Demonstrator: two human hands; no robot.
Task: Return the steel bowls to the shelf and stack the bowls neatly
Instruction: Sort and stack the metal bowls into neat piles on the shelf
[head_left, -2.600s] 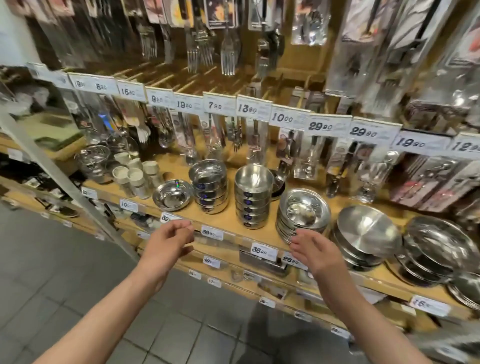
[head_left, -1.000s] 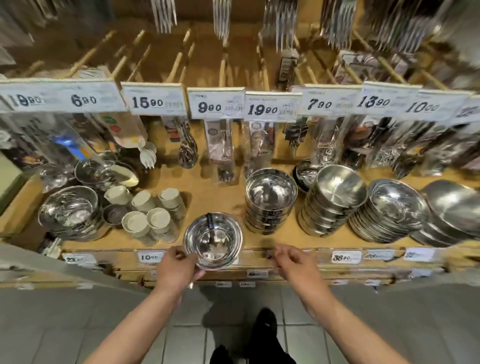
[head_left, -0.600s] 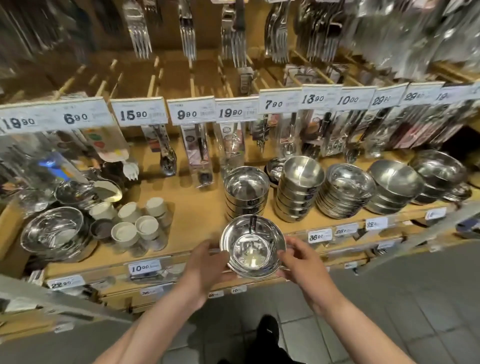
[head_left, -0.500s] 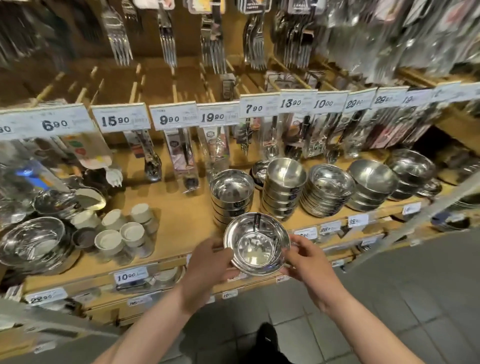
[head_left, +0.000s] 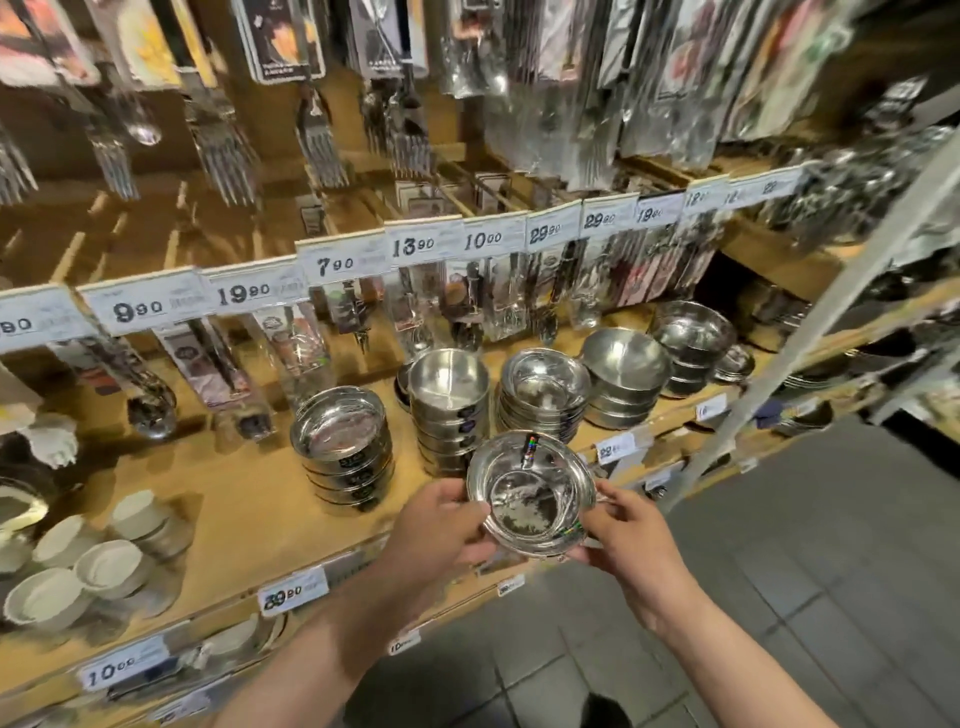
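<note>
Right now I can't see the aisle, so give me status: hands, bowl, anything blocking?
Left hand and right hand both grip the bowl. Bowl off the shelf. Nothing blocking the stacks.

1. Steel bowl (head_left: 530, 493): near rim hidden by left hand (head_left: 436, 525) thumb and right hand (head_left: 623, 540) fingers; sticker text too small to read.
2. Straight-sided bowl stack (head_left: 449, 410) behind the steel bowl: its bottom bowls covered by it.
3. White cups (head_left: 98, 561), far left of the steel bowl: blurred, partly cut by left edge.
4. Price tags (head_left: 737, 195) up right of the steel bowl: digits smeared, unreadable.
5. Hanging cutlery packs (head_left: 597, 78) above: motion-blurred, tops cut off.
</note>
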